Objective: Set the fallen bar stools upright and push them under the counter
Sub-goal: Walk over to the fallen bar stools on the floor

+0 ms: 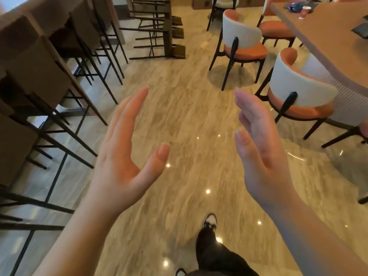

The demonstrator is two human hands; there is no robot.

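Several brown bar stools (159, 32) with thin dark legs lie on their sides on the floor at the far top centre. More brown stools (45, 76) stand upright in a row along the counter (12, 6) on the left. My left hand (127, 148) and my right hand (258, 144) are raised in front of me, palms facing each other, fingers apart, holding nothing. Both hands are well short of the fallen stools.
Orange and white dining chairs (241, 38) stand at the right around a wooden table (328, 42) carrying a red cup (304, 11). A polished marble floor (185, 108) runs between the counter stools and the chairs. My shoe (210, 221) shows below.
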